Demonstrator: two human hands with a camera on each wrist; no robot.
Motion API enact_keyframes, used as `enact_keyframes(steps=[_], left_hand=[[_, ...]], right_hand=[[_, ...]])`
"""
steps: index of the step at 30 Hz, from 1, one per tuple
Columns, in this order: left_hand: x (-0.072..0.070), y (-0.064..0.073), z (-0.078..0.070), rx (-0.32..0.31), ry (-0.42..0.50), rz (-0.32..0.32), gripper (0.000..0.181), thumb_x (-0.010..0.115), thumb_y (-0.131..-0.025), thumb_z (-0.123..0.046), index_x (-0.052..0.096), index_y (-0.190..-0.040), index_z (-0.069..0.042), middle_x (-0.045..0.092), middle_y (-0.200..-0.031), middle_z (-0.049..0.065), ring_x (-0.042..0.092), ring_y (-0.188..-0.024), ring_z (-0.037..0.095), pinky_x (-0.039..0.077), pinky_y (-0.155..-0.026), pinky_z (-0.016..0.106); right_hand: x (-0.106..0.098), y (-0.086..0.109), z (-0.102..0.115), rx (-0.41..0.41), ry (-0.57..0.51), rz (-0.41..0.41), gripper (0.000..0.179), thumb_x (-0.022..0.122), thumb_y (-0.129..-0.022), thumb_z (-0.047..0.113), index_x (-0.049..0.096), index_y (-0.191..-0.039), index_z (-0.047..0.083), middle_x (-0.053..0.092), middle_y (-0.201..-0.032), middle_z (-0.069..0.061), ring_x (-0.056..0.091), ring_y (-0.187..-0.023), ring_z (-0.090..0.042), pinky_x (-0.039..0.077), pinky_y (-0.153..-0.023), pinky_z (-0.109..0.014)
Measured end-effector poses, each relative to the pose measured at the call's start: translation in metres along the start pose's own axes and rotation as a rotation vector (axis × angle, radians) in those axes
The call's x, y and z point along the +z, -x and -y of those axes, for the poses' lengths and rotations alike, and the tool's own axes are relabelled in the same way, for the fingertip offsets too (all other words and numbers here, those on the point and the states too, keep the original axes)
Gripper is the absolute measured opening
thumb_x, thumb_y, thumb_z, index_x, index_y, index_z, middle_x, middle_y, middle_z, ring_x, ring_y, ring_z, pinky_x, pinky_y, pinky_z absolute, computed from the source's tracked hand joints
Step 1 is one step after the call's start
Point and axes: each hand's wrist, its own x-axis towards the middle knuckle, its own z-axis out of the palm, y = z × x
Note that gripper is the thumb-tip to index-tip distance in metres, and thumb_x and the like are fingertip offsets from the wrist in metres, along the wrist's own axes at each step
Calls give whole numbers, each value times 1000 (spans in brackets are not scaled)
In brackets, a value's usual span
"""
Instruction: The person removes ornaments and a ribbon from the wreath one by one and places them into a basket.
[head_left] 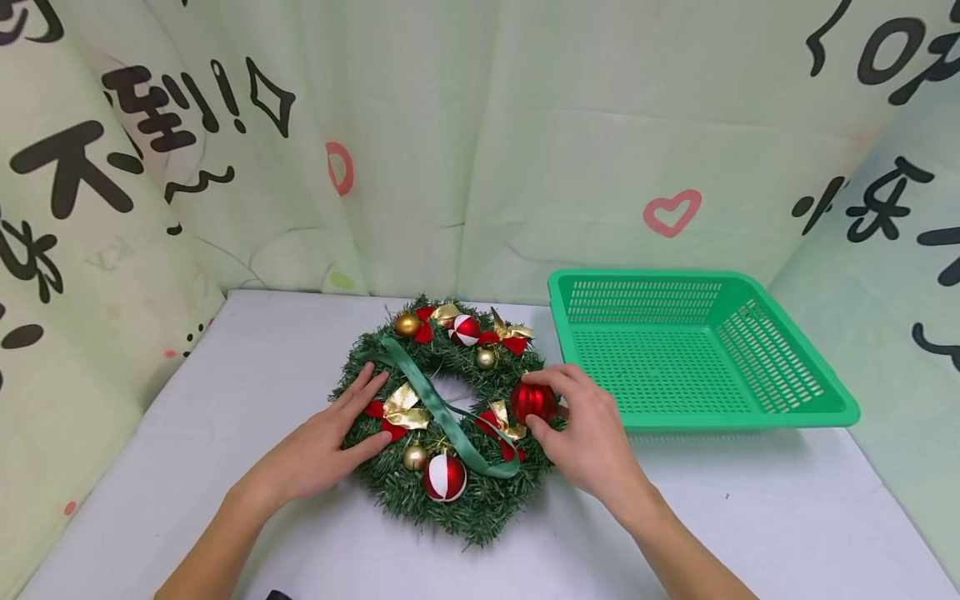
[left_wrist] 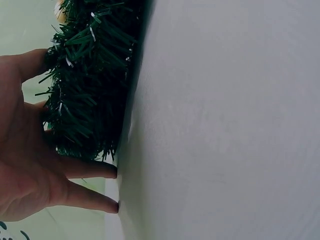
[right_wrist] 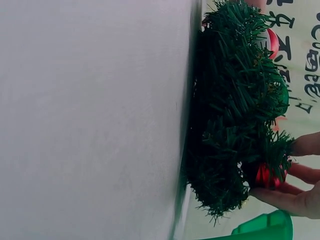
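A green Christmas wreath (head_left: 472,517) lies on the white table with gold bells, striped balls and red-and-gold bows on it. Across its middle runs a green ribbon (head_left: 423,383). My left hand (head_left: 318,446) rests on the wreath's left side, fingers spread and straight, beside a gold-and-red bow (head_left: 405,408). In the left wrist view, two of its fingertips touch the table. At the wreath's right side my right hand (head_left: 588,433) pinches a shiny red ball ornament (head_left: 531,402) between thumb and fingers. The right wrist view shows the red ball (right_wrist: 267,176) set among the green needles.
A green plastic basket (head_left: 813,367) stands right of the wreath, close behind my right hand. A pale printed curtain (head_left: 465,150) hangs along the back and sides of the table (head_left: 187,467). A small dark object (head_left: 278,595) shows at the bottom edge.
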Motion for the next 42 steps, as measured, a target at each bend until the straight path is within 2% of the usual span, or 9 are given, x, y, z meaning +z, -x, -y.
enact_keyframes(steps=[13,24,32,42], left_hand=[[0,0,0,4,0,1,76,49,-106,-59,13,-169,-35,3,-177,-2,34,-151,49,38,-110,73],[0,0,0,13,28,8,68,40,-111,-54,13,-169,-33,3,-177,0,34,-150,52,34,-111,75],[-1,-2,1,26,16,0,67,41,-112,-50,13,-169,-32,3,-177,1,36,-149,52,34,-112,74],[1,-1,2,33,9,-9,67,42,-112,-49,13,-169,-31,4,-177,3,36,-148,53,35,-112,73]], right_hand=[[-6,1,0,-18,-27,-6,39,79,-86,-2,75,-122,13,67,-124,-3,69,-110,-24,63,-87,-34],[-15,1,2,-7,-100,1,40,79,-88,-2,75,-123,16,67,-125,-3,67,-118,-25,62,-90,-37],[-26,-3,1,0,-162,-9,40,79,-89,-1,73,-126,13,66,-128,-6,63,-125,-28,61,-91,-44],[-39,-4,-1,16,-184,-44,42,81,-89,1,72,-129,12,65,-130,-8,62,-126,-28,61,-89,-40]])
